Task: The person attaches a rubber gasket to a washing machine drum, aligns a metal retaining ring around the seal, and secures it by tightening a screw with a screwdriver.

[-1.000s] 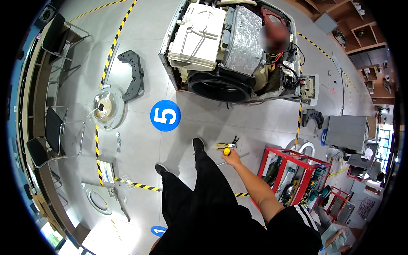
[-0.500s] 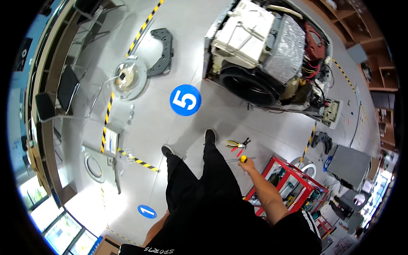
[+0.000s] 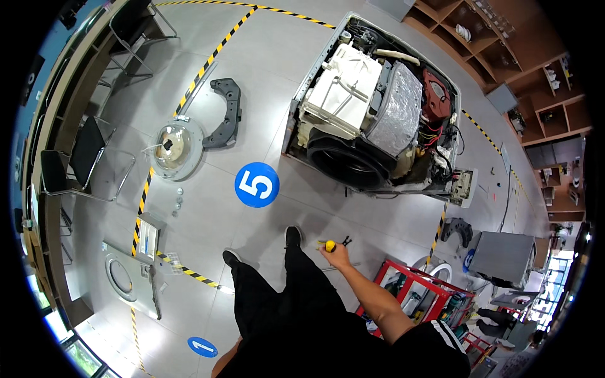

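My right hand (image 3: 336,256) is closed round a yellow screwdriver handle (image 3: 330,246); its shaft does not show. Below it on the floor lie pliers (image 3: 346,240), mostly covered by the hand, with only black jaws in sight. A thin metal rod (image 3: 340,267) lies beside my wrist. My left forearm (image 3: 225,361) shows low beside my leg, but the hand is hidden. Ahead stands an opened washing machine (image 3: 361,170), its black rubber door seal, white housing, foil-covered part and loose wiring exposed.
A round washer door (image 3: 191,161) and a dark curved counterweight (image 3: 230,123) lie at the left. A front panel (image 3: 146,295) with a round opening lies nearer. The red tool cart (image 3: 392,264) stands right of my arm. Black chairs (image 3: 88,145) line the left side.
My right hand, with the yellow handle, has moved left and now covers most of the pliers. The view has shifted, showing more of the far floor.
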`<state>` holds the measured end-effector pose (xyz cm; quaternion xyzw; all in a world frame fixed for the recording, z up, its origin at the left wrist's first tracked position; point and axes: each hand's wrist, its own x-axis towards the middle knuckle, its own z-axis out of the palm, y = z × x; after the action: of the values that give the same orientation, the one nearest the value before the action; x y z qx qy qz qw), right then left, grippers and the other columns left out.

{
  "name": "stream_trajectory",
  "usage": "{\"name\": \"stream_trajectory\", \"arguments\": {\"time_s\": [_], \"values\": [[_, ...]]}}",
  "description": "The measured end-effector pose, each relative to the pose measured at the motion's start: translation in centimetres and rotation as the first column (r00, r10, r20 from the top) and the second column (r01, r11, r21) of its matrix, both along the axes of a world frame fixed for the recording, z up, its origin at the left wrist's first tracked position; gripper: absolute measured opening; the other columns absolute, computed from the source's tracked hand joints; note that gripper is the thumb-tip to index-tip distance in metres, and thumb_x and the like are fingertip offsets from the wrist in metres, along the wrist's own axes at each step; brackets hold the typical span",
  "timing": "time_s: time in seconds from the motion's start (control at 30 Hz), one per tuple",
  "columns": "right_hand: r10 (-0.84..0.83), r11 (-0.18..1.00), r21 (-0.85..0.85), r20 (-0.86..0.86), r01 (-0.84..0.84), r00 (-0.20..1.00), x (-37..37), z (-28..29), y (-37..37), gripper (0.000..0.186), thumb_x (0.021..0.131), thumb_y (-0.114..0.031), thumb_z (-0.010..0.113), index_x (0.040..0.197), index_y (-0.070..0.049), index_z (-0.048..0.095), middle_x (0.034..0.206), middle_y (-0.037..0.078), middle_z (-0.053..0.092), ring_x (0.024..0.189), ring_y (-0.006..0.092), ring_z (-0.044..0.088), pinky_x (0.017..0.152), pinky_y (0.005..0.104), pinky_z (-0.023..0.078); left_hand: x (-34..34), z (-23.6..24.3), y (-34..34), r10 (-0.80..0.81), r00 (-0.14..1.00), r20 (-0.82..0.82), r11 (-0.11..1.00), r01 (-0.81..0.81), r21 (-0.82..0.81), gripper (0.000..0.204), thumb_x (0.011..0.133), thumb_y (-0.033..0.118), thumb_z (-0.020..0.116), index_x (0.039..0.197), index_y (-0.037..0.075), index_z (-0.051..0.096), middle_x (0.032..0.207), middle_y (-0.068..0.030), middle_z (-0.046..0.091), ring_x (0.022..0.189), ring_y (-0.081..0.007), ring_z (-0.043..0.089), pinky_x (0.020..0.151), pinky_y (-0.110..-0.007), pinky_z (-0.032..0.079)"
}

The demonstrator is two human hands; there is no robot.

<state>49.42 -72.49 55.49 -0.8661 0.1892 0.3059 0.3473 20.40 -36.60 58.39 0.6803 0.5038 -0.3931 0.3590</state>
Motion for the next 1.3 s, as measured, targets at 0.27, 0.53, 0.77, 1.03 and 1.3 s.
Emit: {"name": "stream_trajectory", "arguments": {"time_s": [0.27,0.53,0.77,1.03,1.3], "values": [[-0.356,0.825,0.546,0.306,0.144,0.883,16.4,12.6,4.8,0.029,0.086,-0.029,0.071,0.088,-0.001,0.064,0.061,0.002,0.062,0.051,0.0129,0.064,0.047,0.0263,0.048,-1.6,-0.7,0.3,-0.102,0.994,0.040,0.994,0.104,-0.036,0.046,0.078,0.042,0.068,0.106,0.006,0.071,0.097,-0.0212,0.070,0.095,-0.0337,0.068,0.080,-0.042,0.054],[-0.217,0.957,0.217,0.086,0.194,0.972,9.5,7.9,-0.4,0.035,0.083,-0.031,0.073,0.102,-0.004,0.061,0.066,0.004,0.063,0.052,0.0121,0.062,0.049,0.0281,0.049,9.0,-0.3,6.5,-0.398,0.917,-0.032,0.917,0.399,0.027,0.041,0.083,0.039,0.066,0.097,0.002,0.073,0.077,-0.0220,0.069,0.073,-0.0330,0.070,0.069,-0.040,0.054],[-0.374,0.915,-0.131,0.083,0.382,0.924,-1.4,-0.7,-4.9,0.053,0.080,-0.036,0.071,0.118,-0.003,0.053,0.095,0.020,0.068,0.092,0.0357,0.067,0.078,0.0414,0.052,36.0,-4.0,6.7,-0.624,0.700,0.347,0.767,0.633,0.101,0.024,0.090,0.022,0.065,0.094,0.001,0.073,0.074,-0.0113,0.070,0.066,-0.0136,0.061,0.063,-0.029,0.048],[-0.718,0.690,-0.250,-0.119,0.679,0.686,-5.9,-15.4,-10.1,0.047,0.080,-0.030,0.067,0.117,-0.008,0.051,0.096,0.025,0.067,0.093,0.0465,0.063,0.081,0.0520,0.050,55.9,-3.3,-7.2,-0.482,0.604,0.635,0.711,0.693,-0.119,0.026,0.096,0.021,0.062,0.110,0.000,0.068,0.062,0.0076,0.044,0.054,-0.0017,0.031,0.048,-0.022,0.022],[-0.765,0.599,-0.363,0.004,0.714,0.644,-8.2,-32.7,-15.8,0.045,0.079,-0.023,0.070,0.116,-0.005,0.053,0.102,0.026,0.066,0.100,0.0453,0.061,0.086,0.0499,0.050,56.1,-10.3,-18.9,-0.449,0.776,0.444,0.486,0.629,-0.607,0.022,0.098,0.012,0.051,0.115,0.001,0.061,0.068,0.0013,0.044,0.054,-0.0052,0.036,0.048,-0.021,0.030]]}}
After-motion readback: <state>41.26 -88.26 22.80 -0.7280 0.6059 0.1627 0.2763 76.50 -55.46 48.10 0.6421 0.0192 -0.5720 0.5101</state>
